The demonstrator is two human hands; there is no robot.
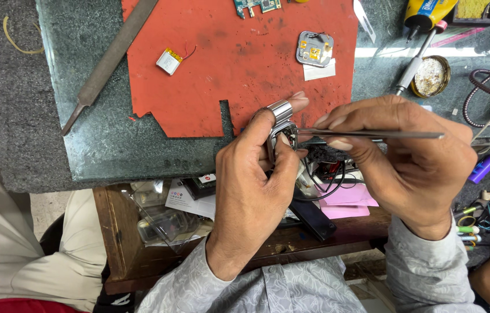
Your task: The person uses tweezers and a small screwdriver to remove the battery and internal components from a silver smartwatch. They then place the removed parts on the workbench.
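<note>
Currently the left hand point(256, 174) is closed around a small silver watch case point(282, 130), thumb and fingers pinching its sides, the open back turned up toward the head camera. It is held in the air just above the near edge of the red work mat point(239, 64). The right hand point(407, 156) grips a pair of thin metal tweezers point(372, 134), fingers closed on the shaft; the tweezers lie nearly level, tip inside the open case. What the tip touches is too small to tell.

On the mat: a small silver battery cell point(169, 61) with a red wire, upper left; a square grey module point(315, 48) with yellow parts, upper right, resting on a white slip. A green circuit board point(256, 6) is cut off by the top edge. A long metal file point(108, 61) lies diagonally across the mat's left corner onto the dark stone slab point(111, 145).

Right of the mat: a round tin point(431, 75) of pale residue, a grey pen-shaped tool point(413, 66) just beside it. Below the hands, an open wooden drawer point(123, 255) holds plastic bags, cards and pink paper point(346, 200).
</note>
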